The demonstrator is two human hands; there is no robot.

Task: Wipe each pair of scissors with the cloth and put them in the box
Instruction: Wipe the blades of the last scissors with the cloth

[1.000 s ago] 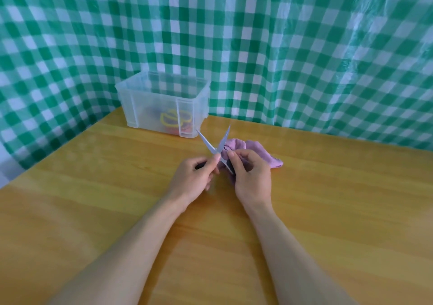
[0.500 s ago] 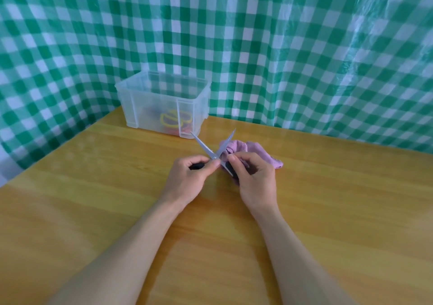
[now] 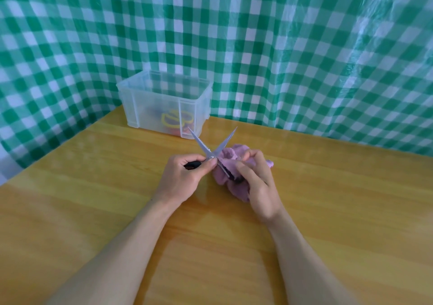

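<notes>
A pair of black-handled scissors (image 3: 212, 149) stands with its blades spread wide in an X, tips pointing away from me. My left hand (image 3: 185, 178) grips one black handle, thumb near the pivot. My right hand (image 3: 259, 183) grips the other handle, which lies against the purple cloth (image 3: 230, 161) bunched on the table under that hand. Behind the blades stands the clear plastic box (image 3: 164, 94), open at the top, holding yellow-handled and red-handled scissors (image 3: 173, 120).
The wooden table (image 3: 93, 199) runs out to a left edge and a back edge. A green and white checked plastic sheet (image 3: 281, 47) hangs close behind the box and along the left side.
The scissor blades have spread wider apart. My right hand has shifted to the right and toward me, and more of the purple cloth shows between my hands.
</notes>
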